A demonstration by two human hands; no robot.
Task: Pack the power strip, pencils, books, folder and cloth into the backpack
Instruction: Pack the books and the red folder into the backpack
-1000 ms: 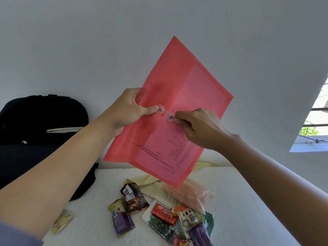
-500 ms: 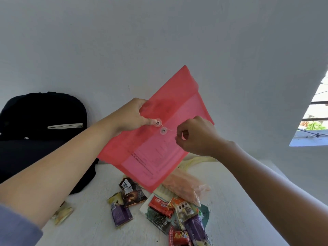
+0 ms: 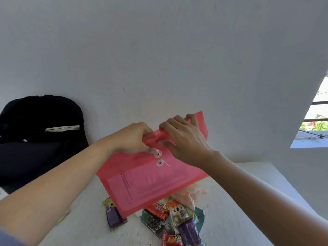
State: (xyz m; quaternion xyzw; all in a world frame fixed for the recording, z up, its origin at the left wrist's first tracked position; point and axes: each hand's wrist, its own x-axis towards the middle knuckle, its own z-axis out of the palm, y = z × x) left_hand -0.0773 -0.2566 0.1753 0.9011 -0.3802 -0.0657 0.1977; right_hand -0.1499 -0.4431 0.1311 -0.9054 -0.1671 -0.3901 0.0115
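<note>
**Folder in hand, backpack waiting**

Both hands grip the red folder [image 3: 152, 181] at its top flap, above the desk [image 3: 239, 201]. The left hand [image 3: 132, 139] pinches the flap's left part, its thumb down by the upper of the two string-tie buttons [image 3: 158, 154]. The right hand [image 3: 184, 139] lies across the flap's right part, fingers curled over the upper edge and thumb pressed on the front. A short end of white string trails from the lower button; whether the tie is fastened I cannot tell. Printed sheets show through the translucent cover.

Below the folder, a heap of snack packets [image 3: 170, 221] lies on the desk, and a pale pink plastic bag [image 3: 188, 194] peeks out from under the folder's lower right edge. A single packet [image 3: 63, 216] lies apart, on the left.

The black backpack [image 3: 39, 135] leans against the white wall at the far left, well apart from the folder. Its mouth stands open, and the pale edge of what looks like a book [image 3: 62, 128] shows inside.

By my reading, the packing is partly done: at least one book seems stowed, and the folder is on its way but not yet in. The power strip and pencils are not visible, so they may be inside already; that stays a guess. The cloth I cannot place with any certainty.
</note>
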